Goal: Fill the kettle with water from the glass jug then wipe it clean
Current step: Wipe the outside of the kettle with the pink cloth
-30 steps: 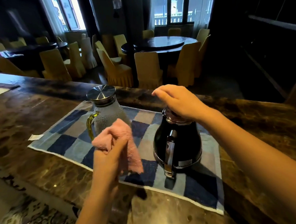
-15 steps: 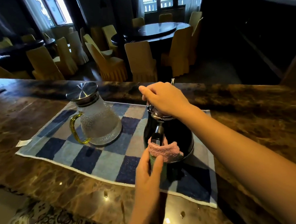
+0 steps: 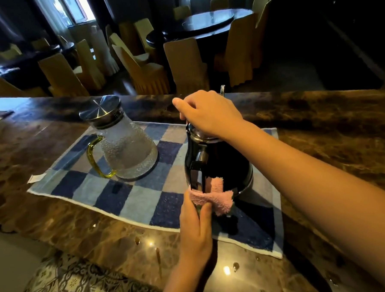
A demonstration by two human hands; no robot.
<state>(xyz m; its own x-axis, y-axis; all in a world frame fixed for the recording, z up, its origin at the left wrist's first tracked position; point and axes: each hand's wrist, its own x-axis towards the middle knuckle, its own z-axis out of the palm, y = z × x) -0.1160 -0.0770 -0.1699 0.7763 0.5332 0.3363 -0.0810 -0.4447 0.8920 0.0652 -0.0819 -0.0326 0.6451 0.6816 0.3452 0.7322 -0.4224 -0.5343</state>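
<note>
while the black kettle (image 3: 223, 164) stands upright on the right part of a blue checked towel (image 3: 113, 194), the right hand (image 3: 207, 116) lies over its lid with the fingers curled down round the top, holding it. the left hand (image 3: 195, 230) comes in from the near edge and pinches a pink cloth (image 3: 218, 198) between thumb and fingers, pressing it round the lower end of the kettle's shiny handle (image 3: 196, 174), which faces the person. a fold of the cloth sticks out to the right against the dark body, close to the base. the glass jug (image 3: 127, 149) stands upright on the left part of the same towel, near the kettle but not touching it, with its steel lid (image 3: 100, 108) on and its yellow handle (image 3: 94, 160) turned toward the near left; how much water it holds cannot be told. the towel lies flat on a brown marble counter (image 3: 320, 128), where a few drops (image 3: 235, 265) glint in front of the towel's near edge. a small white scrap (image 3: 36, 178) sits just beside the towel's left edge. beyond the counter, in a dim room, covered yellow chairs (image 3: 182, 63) ring a dark round table (image 3: 203, 22).
</note>
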